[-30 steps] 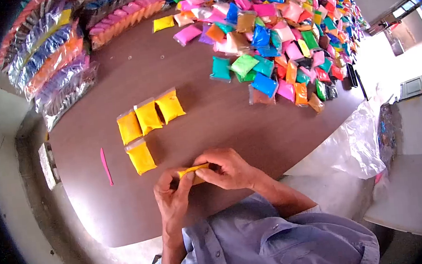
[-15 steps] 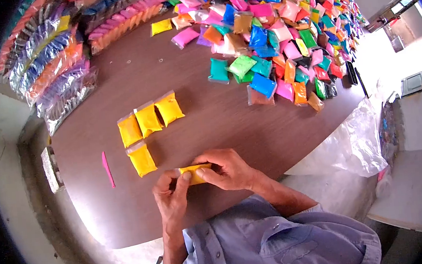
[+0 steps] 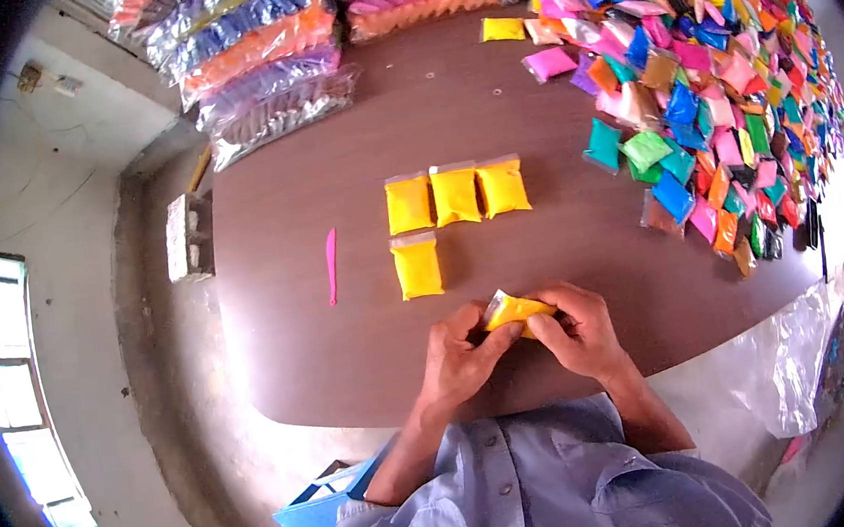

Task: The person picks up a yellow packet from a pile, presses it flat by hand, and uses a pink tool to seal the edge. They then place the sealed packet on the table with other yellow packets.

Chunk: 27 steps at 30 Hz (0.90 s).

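Note:
Between both hands, near the table's front edge, is a small clear packet of yellow clay-like material (image 3: 512, 309). My left hand (image 3: 465, 352) pinches its left end, thumb on the near side. My right hand (image 3: 581, 334) grips the right end, its thumb close to the other one. Beyond the hands lie several more yellow packets: three side by side in a row, the middle one (image 3: 455, 194) among them, and a single packet (image 3: 417, 266) below the row's left end. Off to the left, a pink plastic knife-shaped tool (image 3: 332, 267) rests on the table.
A large heap of multicoloured packets (image 3: 690, 110) covers the table's right and far right. Bagged rows of packets (image 3: 269, 66) are stacked at the far left. The brown tabletop (image 3: 300, 364) has a rounded front corner. Clear plastic sheeting (image 3: 787, 362) hangs at the right.
The view has swung left, so the table things appear farther right. The held packet is now tilted, with its clear left end raised; both hands still grip it.

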Tool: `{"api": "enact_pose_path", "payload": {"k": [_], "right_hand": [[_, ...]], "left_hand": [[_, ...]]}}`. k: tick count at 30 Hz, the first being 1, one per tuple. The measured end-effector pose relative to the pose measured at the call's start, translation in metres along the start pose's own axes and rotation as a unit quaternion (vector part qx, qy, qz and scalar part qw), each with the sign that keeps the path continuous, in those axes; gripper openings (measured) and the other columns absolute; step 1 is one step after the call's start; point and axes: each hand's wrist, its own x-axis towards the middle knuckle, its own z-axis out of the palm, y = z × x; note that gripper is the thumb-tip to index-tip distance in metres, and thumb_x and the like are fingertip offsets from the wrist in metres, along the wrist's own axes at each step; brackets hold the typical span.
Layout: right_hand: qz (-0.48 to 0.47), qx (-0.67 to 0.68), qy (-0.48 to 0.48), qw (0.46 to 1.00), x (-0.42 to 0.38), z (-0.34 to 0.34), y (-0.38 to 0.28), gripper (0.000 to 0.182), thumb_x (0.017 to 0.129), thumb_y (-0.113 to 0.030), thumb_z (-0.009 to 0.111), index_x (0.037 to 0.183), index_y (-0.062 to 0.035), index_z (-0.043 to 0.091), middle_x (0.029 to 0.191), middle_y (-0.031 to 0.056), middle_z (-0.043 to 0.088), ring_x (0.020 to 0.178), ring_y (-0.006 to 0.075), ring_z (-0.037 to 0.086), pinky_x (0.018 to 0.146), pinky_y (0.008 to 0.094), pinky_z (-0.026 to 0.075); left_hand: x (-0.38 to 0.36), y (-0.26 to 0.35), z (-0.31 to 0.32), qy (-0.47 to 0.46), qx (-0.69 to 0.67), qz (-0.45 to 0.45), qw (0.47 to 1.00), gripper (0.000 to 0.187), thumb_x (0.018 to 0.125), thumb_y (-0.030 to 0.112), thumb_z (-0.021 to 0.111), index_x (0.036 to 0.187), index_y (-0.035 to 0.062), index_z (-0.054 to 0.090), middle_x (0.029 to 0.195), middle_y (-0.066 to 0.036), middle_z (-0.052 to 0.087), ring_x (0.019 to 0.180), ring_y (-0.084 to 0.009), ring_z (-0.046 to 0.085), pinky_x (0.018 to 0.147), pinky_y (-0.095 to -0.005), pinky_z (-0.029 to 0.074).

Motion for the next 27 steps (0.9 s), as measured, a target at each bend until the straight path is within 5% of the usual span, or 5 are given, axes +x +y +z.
{"api": "enact_pose_path", "payload": {"k": [15,17,27], "right_hand": [[0.016,-0.001,-0.005,1.000,-0.003,0.002,0.014,0.022,0.097,-0.018,0.071,0.108,0.0009,0.070,0.087,0.0140,0.071,0.075,0.0205,0.070,0.066,0.0331,0.054],[-0.007,-0.029,-0.020,0.999,-0.002,0.003,0.011,0.022,0.098,-0.019,0.069,0.109,0.0007,0.070,0.088,0.0147,0.071,0.075,0.0206,0.069,0.066,0.0330,0.054],[-0.001,-0.035,0.001,0.999,-0.004,0.002,0.009,0.018,0.095,-0.012,0.070,0.106,0.0018,0.069,0.091,0.0126,0.071,0.075,0.0199,0.068,0.067,0.0328,0.053]], "left_hand": [[0.003,0.008,-0.001,-0.004,0.035,0.005,0.999,0.035,0.085,0.025,0.088,0.098,-0.0010,0.068,0.080,-0.010,0.069,0.075,-0.0133,0.062,0.066,-0.0334,0.051],[0.003,0.006,-0.002,-0.011,0.040,0.030,0.999,0.031,0.090,0.022,0.084,0.102,-0.0020,0.068,0.084,-0.016,0.072,0.073,-0.0176,0.067,0.067,-0.0351,0.053],[0.002,-0.002,0.001,0.009,-0.038,0.010,0.999,0.027,0.094,0.020,0.079,0.106,-0.0018,0.070,0.084,-0.011,0.070,0.074,-0.0141,0.063,0.067,-0.0323,0.052]]}}
